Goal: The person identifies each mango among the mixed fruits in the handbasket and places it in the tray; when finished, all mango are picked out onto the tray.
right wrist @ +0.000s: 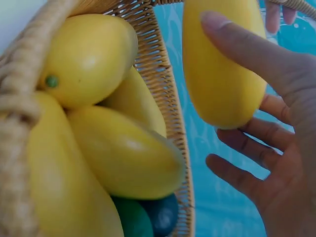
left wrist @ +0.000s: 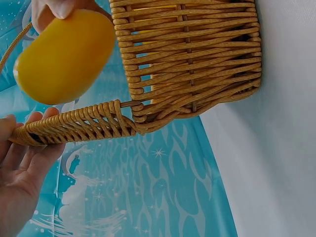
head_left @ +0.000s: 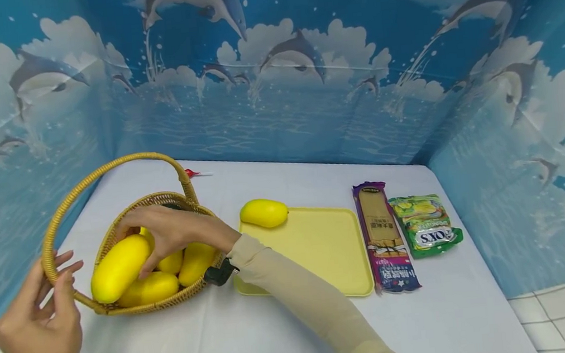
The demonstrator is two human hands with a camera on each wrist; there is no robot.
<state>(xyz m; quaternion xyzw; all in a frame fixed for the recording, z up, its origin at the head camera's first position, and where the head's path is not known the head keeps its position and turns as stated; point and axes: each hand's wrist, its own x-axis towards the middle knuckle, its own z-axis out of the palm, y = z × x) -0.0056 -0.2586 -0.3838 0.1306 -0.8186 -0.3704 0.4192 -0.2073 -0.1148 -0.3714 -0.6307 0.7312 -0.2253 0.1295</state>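
Observation:
A wicker basket (head_left: 148, 309) with a tall arched handle stands at the left of the table, several yellow mangoes (right wrist: 123, 153) inside it. My left hand (head_left: 43, 326) grips the basket's handle (left wrist: 74, 123) at its left side, fingers and thumb around it. My right hand (head_left: 166, 231) holds one mango (head_left: 121, 269) between thumb and fingers. In the left wrist view that held mango (left wrist: 69, 59) is above the basket's rim. Under the other mangoes, the right wrist view shows dark green rounded things (right wrist: 133, 219), partly hidden.
A yellow tray (head_left: 314, 246) lies mid-table, a single mango (head_left: 264, 213) at its back left corner. To its right are a long noodle packet (head_left: 385, 235) and a green snack bag (head_left: 425, 225). A red lollipop-like item (head_left: 192, 173) lies behind the basket.

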